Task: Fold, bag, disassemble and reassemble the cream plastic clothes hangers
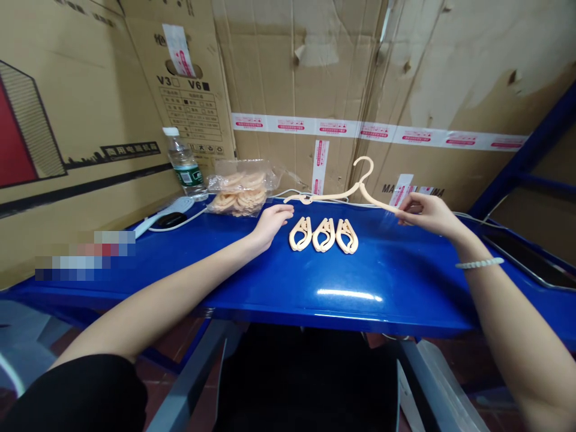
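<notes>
An unfolded peach-coloured folding clothes hanger (pixel 335 195) is up at the back of the blue table, its hook pointing upward. My right hand (pixel 425 215) pinches the end of its right arm between thumb and fingers. Close to the left arm's tip is my left hand (pixel 271 227), its fingers stretched out and holding nothing that I can see. In a row between my hands lie three folded hangers: a left one (pixel 300 234), a middle one (pixel 323 234) and a right one (pixel 347 236).
A clear plastic bag (pixel 243 186) holds several more folded hangers at the back left. Beside it stands a water bottle (pixel 185 165), with a black mouse (pixel 173 220) in front. A dark tablet-like device (pixel 531 258) lies at the right. Cardboard (pixel 288 78) walls the table's back.
</notes>
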### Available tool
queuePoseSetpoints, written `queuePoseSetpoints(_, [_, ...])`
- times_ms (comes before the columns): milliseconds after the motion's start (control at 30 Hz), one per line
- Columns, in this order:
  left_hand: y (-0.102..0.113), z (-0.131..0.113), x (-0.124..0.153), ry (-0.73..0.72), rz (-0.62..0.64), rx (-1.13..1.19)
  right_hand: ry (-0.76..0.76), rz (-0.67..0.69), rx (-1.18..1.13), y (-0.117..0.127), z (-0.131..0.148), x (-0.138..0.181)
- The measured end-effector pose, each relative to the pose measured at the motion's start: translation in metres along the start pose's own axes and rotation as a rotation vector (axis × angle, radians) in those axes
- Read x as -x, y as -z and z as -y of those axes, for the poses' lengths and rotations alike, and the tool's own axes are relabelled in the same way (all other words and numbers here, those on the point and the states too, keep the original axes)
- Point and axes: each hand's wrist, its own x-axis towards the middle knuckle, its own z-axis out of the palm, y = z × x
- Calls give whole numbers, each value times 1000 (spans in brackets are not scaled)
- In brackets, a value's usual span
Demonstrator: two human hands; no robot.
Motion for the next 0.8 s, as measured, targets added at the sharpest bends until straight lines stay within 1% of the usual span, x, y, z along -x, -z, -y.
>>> queuePoseSetpoints(133, [-1,-3,1,37,-27,67,9,-10,-54,-2,14,10])
queuePoseSetpoints(200, [-2,-5,3,32,-15,90,14,-11,-66,-4,17,13])
queuePoseSetpoints(267, [-3,-6,5,-4,22,84,27,-7,-70,-8,18,14])
queuePoseSetpoints(333, [-4,-4,8,-73,59,35,51,24,-67,-16,19,14])
queuePoseSetpoints(400, [-4,-1,11,-159,100,-63,94,72,-48,-27,20,14])
queuePoseSetpoints(467, [-4,1,16,-273,165,-205,150,111,-30,-40,21,15])
queuePoseSetpoints(533, [-3,2,20,-396,251,-359,215,111,-5,-52,20,16])
queuePoseSetpoints(600, [-1,2,22,-477,307,-472,292,77,62,-61,17,14])
queuePoseSetpoints(633, [-1,2,22,-489,316,-503,339,51,117,-63,15,13])
queuePoseSetpoints(733, [-1,3,20,-451,266,-495,506,-43,362,-65,10,8])
queuePoseSetpoints(800, [-3,5,18,-408,222,-456,581,-107,569,-65,10,8])
